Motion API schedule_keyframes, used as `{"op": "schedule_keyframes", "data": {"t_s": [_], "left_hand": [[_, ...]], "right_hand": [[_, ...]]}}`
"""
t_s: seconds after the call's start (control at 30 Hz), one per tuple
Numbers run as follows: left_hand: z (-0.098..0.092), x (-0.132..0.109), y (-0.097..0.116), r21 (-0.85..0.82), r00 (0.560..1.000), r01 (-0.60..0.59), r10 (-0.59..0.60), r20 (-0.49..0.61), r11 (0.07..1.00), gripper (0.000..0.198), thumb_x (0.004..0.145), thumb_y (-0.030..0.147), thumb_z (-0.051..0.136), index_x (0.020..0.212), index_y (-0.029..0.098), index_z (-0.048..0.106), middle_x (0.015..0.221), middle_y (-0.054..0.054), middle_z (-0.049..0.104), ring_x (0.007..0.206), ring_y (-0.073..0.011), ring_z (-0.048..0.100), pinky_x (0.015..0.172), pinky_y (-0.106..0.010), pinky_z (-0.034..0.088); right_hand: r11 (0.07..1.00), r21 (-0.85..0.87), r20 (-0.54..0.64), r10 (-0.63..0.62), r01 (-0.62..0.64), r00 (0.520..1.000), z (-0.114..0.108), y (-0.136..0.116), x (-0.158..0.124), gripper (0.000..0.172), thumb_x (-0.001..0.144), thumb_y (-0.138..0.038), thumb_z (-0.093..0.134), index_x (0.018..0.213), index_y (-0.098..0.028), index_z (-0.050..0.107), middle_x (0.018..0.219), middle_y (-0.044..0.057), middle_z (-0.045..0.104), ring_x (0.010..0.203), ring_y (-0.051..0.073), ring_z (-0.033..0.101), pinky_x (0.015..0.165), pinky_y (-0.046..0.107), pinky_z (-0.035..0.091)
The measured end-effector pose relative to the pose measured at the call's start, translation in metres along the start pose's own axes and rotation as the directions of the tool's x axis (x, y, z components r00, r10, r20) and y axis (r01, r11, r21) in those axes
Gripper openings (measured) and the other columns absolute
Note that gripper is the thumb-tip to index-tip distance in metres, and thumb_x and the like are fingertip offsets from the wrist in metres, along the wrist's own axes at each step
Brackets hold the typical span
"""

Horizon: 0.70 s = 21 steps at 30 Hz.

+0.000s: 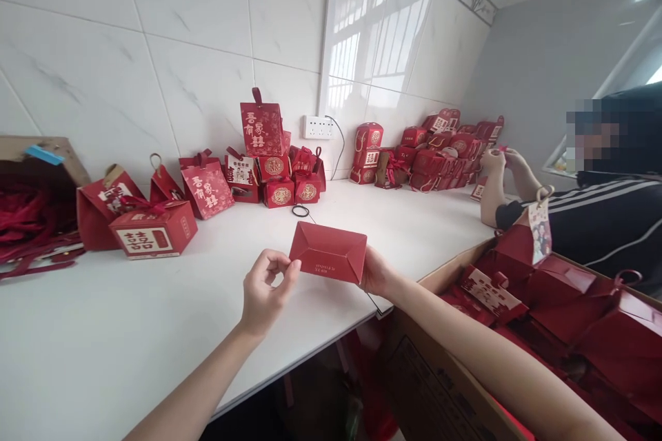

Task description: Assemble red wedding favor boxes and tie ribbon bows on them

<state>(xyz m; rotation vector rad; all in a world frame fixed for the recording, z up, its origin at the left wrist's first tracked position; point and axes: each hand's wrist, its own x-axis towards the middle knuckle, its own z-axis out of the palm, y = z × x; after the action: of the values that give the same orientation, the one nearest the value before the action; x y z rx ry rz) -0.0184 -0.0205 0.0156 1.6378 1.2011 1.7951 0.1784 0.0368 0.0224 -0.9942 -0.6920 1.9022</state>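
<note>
Two bare hands hold one red cardboard box (328, 251) over the white table (77, 344), below the wall socket panel (317, 127) and on the wearer's side of it. The box's long axis runs left to right, from hand to hand, dipping slightly at the right; a face with folded seams is turned to the viewer. The right hand (380, 272) closes around the right end, its fingers mostly hidden. The left hand (269, 293) pinches the left edge with thumb and fingertip. Neither hand is nearer; they touch opposite ends. Faint print on the seamed face is too small to read. Just left of the socket panel, a looped gift box (261, 129) shows the characters 吾, 有, 家 and 囍. Farther left of the panel, a bow-tied box (155, 227) bears a large 囍. No brand name is legible.
</note>
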Motion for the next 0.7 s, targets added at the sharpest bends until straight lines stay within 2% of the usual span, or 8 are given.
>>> {"op": "schedule_keyframes", "data": {"t_s": [0.23, 0.5, 0.57, 0.7], "left_hand": [[0.0016, -0.0054, -0.0014, 0.041, 0.987, -0.093, 0.087, 0.139, 0.995, 0.018, 0.076, 0.03, 0.059, 0.066, 0.021, 0.048, 0.054, 0.003, 0.049, 0.05, -0.0102, 0.047, 0.051, -0.023, 0.043], [0.0026, -0.0072, -0.0037, 0.007, 0.977, -0.108, 0.105, 0.184, 0.994, 0.016, 0.077, 0.025, 0.059, 0.068, 0.021, 0.046, 0.052, 0.005, 0.047, 0.049, -0.009, 0.046, 0.051, -0.022, 0.04], [0.0026, -0.008, -0.0044, -0.015, 0.978, -0.09, 0.091, 0.186, 0.996, 0.015, 0.076, 0.026, 0.059, 0.074, 0.021, 0.045, 0.052, 0.006, 0.046, 0.049, -0.0088, 0.046, 0.053, -0.022, 0.04], [0.0021, -0.0079, -0.0039, -0.048, 0.983, 0.029, -0.02, 0.183, 0.998, 0.024, 0.076, 0.031, 0.061, 0.089, 0.021, 0.043, 0.052, 0.009, 0.043, 0.05, -0.0097, 0.047, 0.052, -0.022, 0.04]], "right_hand": [[1.0, 0.015, -0.03, 0.017, -0.017, 0.999, 0.0036, -0.0008, -0.0061, 0.019, 0.08, -0.029, 0.047, 0.067, -0.018, 0.055, 0.058, 0.0, 0.064, 0.05, 0.013, 0.062, 0.048, 0.022, 0.049], [0.999, 0.03, -0.016, 0.019, -0.019, 1.0, 0.0068, -0.0036, -0.009, 0.021, 0.078, -0.03, 0.043, 0.067, -0.018, 0.055, 0.055, -0.001, 0.061, 0.049, 0.013, 0.057, 0.05, 0.022, 0.045], [1.0, 0.019, -0.014, -0.007, 0.007, 1.0, 0.0052, -0.0031, -0.0079, 0.023, 0.079, -0.033, 0.043, 0.071, -0.017, 0.058, 0.059, -0.001, 0.062, 0.053, 0.014, 0.058, 0.054, 0.024, 0.046], [0.992, -0.023, -0.059, -0.123, 0.122, 0.991, 0.0034, -0.0023, -0.0065, 0.026, 0.081, -0.036, 0.043, 0.079, -0.017, 0.061, 0.064, 0.0, 0.064, 0.057, 0.014, 0.058, 0.059, 0.025, 0.048]]}}
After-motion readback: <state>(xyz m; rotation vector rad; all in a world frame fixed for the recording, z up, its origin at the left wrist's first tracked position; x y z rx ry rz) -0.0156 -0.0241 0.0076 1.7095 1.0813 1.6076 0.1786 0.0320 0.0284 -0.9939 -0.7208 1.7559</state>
